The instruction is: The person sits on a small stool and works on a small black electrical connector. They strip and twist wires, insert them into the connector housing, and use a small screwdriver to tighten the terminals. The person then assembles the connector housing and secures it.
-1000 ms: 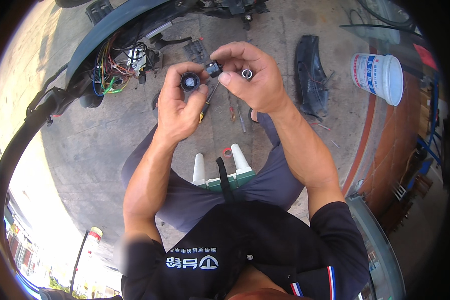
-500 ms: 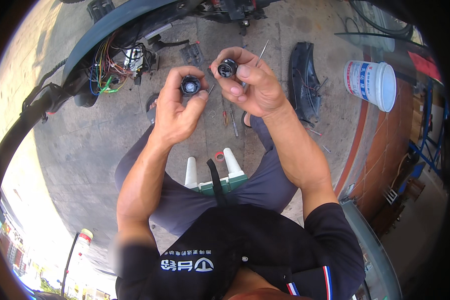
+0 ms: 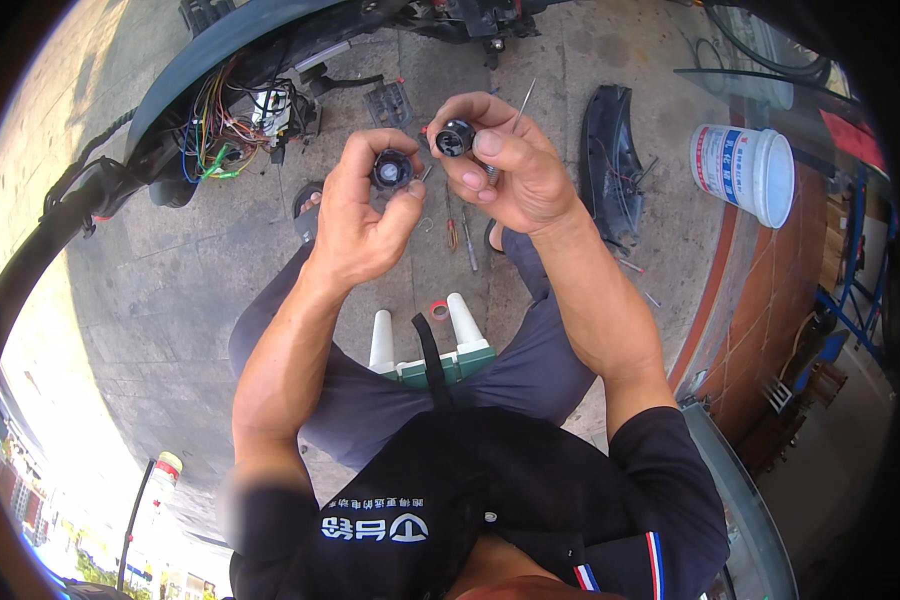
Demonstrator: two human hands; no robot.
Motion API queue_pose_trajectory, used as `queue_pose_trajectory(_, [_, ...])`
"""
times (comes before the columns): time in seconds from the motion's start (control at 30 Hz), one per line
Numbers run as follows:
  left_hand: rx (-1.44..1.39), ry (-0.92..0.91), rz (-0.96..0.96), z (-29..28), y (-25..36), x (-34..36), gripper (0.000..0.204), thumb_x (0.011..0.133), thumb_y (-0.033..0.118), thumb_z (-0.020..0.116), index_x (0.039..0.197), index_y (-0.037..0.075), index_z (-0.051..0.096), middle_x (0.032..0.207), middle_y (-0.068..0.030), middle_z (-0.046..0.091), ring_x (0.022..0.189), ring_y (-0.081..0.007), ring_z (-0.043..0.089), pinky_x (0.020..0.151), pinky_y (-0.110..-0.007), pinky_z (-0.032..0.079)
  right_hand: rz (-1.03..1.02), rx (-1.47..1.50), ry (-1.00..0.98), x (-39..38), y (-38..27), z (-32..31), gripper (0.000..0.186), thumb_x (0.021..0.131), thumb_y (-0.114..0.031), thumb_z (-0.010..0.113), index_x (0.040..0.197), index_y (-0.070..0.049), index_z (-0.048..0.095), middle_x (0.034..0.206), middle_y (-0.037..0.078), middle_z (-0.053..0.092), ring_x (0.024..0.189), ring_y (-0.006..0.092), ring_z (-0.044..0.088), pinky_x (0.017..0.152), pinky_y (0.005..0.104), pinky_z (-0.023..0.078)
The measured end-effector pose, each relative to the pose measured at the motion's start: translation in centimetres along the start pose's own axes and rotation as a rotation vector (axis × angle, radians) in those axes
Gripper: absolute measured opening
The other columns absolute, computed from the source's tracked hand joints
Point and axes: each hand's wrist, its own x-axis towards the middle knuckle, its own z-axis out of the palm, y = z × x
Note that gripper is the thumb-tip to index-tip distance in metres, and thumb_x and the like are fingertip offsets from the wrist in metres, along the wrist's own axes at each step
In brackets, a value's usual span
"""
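Observation:
My left hand point(image 3: 362, 220) grips a round black part point(image 3: 393, 169) with a pale centre, its open face turned up. Beside it, slightly higher, my right hand point(image 3: 520, 180) has its fingers wrapped round a smaller black cylindrical part point(image 3: 455, 137), whose recessed end faces up. A thin metal shaft point(image 3: 527, 98) sticks out from behind my right fingers, and a small coiled metal piece point(image 3: 492, 173) shows between them; what the shaft belongs to is hidden. The two black parts are apart.
Bundled wires point(image 3: 220, 135) hang from a dark vehicle frame point(image 3: 185, 55) at upper left. A curved black panel point(image 3: 610, 160), screwdrivers point(image 3: 470, 245) and a red tape roll point(image 3: 438, 310) lie on the ground. A white bucket point(image 3: 742, 175) is at right; a low stool point(image 3: 460, 330) is between my legs.
My right hand has turned the smaller black part end-up since a second ago, and the thin shaft now shows behind its fingers. My left hand has shifted only slightly.

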Motion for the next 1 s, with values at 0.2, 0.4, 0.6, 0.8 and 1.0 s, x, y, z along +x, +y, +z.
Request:
queue_pose_trajectory(0.2, [0.13, 0.018, 0.061, 0.1, 0.1, 0.1, 0.031, 0.084, 0.002, 0.061, 0.114, 0.003, 0.053, 0.1, -0.0057, 0.059, 0.09, -0.0133, 0.054, 0.082, -0.029, 0.045, 0.032, -0.087, 0.097, -0.2, -0.2, 0.8, 0.026, 0.091, -0.004, 0.063, 0.116, 0.002, 0.062, 0.083, 0.002, 0.061, 0.062, 0.0046, 0.05, 0.05, 0.0192, 0.038])
queue_pose_trajectory(0.4, [0.256, 0.064, 0.093, 0.3, 0.1, 0.2, 0.032, 0.083, 0.003, 0.063, 0.114, 0.003, 0.053, 0.095, -0.0069, 0.059, 0.084, -0.0152, 0.054, 0.076, -0.031, 0.046, 0.036, -0.171, 0.117, -0.2, -0.1, 0.9, 0.026, 0.091, -0.006, 0.065, 0.115, 0.002, 0.062, 0.079, 0.0, 0.06, 0.061, 0.0029, 0.048, 0.049, 0.0178, 0.037])
queue_pose_trajectory(0.6, [0.297, 0.076, 0.106, 0.4, 0.2, 0.2, 0.033, 0.083, 0.003, 0.063, 0.115, 0.004, 0.053, 0.094, -0.0084, 0.059, 0.082, -0.017, 0.055, 0.075, -0.032, 0.046, 0.062, -0.178, 0.088, -0.3, -0.1, 0.5, 0.034, 0.091, -0.016, 0.068, 0.118, 0.002, 0.06, 0.089, 0.002, 0.06, 0.065, 0.0047, 0.05, 0.05, 0.0181, 0.037])
queue_pose_trajectory(0.8, [0.324, 0.101, 0.076, 0.7, 0.6, 0.2, 0.034, 0.08, 0.003, 0.064, 0.113, 0.001, 0.054, 0.094, -0.0154, 0.062, 0.081, -0.028, 0.063, 0.074, -0.036, 0.049, 0.085, -0.137, 0.141, -0.3, -0.1, 1.0, 0.025, 0.091, -0.006, 0.065, 0.115, 0.002, 0.063, 0.078, -0.002, 0.058, 0.06, 0.0024, 0.048, 0.048, 0.0175, 0.036])
queue_pose_trajectory(1.0, [0.356, 0.102, 0.076, 0.7, 0.5, 0.2, 0.036, 0.08, 0.003, 0.064, 0.114, 0.0, 0.052, 0.093, -0.0173, 0.063, 0.08, -0.0308, 0.064, 0.073, -0.038, 0.05, -0.081, -0.593, 0.145, -0.4, 0.1, 1.5, 0.026, 0.09, -0.007, 0.068, 0.114, 0.002, 0.064, 0.088, 0.0, 0.065, 0.074, 0.0032, 0.056, 0.061, 0.0172, 0.044])
